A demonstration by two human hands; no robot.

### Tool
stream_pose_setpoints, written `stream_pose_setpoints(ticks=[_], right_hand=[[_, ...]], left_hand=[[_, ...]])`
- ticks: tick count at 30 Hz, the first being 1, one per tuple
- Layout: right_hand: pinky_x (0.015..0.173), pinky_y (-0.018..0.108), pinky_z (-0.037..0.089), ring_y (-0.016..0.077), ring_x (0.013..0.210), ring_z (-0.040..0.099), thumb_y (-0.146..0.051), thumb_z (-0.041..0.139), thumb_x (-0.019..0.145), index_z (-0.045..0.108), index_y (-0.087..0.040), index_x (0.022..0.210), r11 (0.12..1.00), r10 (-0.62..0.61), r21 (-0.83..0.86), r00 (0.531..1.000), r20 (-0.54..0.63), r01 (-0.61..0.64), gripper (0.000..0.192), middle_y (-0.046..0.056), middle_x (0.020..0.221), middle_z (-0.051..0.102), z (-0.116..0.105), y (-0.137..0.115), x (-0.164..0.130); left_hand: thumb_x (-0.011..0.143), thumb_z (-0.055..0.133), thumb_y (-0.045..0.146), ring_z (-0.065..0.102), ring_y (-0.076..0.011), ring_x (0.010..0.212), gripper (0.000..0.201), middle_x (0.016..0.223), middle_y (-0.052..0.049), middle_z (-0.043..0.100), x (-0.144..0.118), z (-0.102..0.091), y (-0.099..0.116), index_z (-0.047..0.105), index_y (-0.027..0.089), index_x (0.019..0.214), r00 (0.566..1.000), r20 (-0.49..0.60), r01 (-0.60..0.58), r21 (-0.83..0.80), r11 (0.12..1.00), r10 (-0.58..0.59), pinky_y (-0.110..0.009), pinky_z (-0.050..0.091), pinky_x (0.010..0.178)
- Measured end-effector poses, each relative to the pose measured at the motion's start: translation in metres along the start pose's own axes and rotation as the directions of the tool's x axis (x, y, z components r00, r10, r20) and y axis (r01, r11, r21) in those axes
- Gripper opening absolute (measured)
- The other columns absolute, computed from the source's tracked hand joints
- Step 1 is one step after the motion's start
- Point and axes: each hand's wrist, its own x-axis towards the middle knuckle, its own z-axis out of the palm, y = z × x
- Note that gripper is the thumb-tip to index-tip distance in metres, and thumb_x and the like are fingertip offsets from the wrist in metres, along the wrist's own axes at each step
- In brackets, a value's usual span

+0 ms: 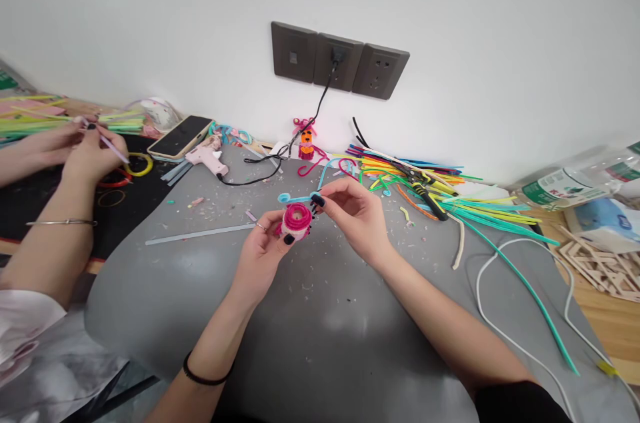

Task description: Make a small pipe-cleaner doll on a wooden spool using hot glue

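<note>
Between the fingers of my left hand (263,246) is a small pink figure (298,215) made of coiled pipe cleaner, its round magenta top turned up toward me. Thumb and forefinger of my right hand (355,213) pinch one end of a light blue pipe cleaner (300,198). The blue piece has a little coil at its far left end and lies just above the pink figure; whether they touch I cannot tell. A pale glue stick (200,235) lies on the grey mat left of my left hand.
A pink glue gun (206,158), phone (181,136) and orange-magenta figure (307,143) stand at the back. Pliers (427,196) lie among coloured pipe cleaners (490,210). A white cable (480,296) curves at right, near bottles (565,184). At left, another person's hands (97,153) hold a lilac strip.
</note>
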Motion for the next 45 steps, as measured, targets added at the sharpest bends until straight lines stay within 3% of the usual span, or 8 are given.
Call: stream_pose_setpoints(ticks=[8, 31, 45], right_hand=[[0.075, 0.032, 0.059, 0.0143, 0.076, 0.067, -0.052, 0.082, 0.085, 0.07, -0.022, 0.089, 1.0, -0.015, -0.011, 1.0, 0.009, 0.016, 0.032, 0.002, 0.085, 0.071, 0.002, -0.002, -0.002], [0.072, 0.03, 0.058, 0.013, 0.069, 0.063, -0.044, 0.083, 0.082, 0.07, -0.021, 0.082, 0.99, 0.121, 0.057, 0.99, 0.071, -0.125, 0.026, -0.001, 0.074, 0.067, -0.003, -0.003, 0.003], [0.07, 0.029, 0.057, 0.0128, 0.067, 0.062, -0.051, 0.085, 0.079, 0.07, -0.022, 0.081, 0.985, 0.148, 0.071, 0.985, 0.094, -0.155, 0.034, -0.001, 0.072, 0.066, -0.004, -0.002, 0.004]], left_hand=[[0.072, 0.093, 0.05, 0.07, -0.0219, 0.1, 0.051, 0.11, -0.009, 0.075, 0.001, 0.001, -0.001, 0.07, 0.02, 0.107, 1.0, 0.008, -0.003, -0.014, 1.0, 0.003, -0.036, 0.055, 0.094], [0.066, 0.096, 0.053, 0.07, -0.0193, 0.091, 0.053, 0.103, -0.006, 0.075, -0.001, 0.01, 0.005, 0.071, 0.021, 0.099, 0.999, -0.01, 0.03, -0.075, 0.997, -0.031, -0.035, 0.059, 0.087], [0.067, 0.095, 0.052, 0.068, -0.0192, 0.092, 0.051, 0.101, -0.006, 0.074, -0.002, 0.011, 0.006, 0.071, 0.021, 0.1, 1.0, -0.012, 0.028, -0.06, 0.998, -0.029, -0.034, 0.059, 0.086]])
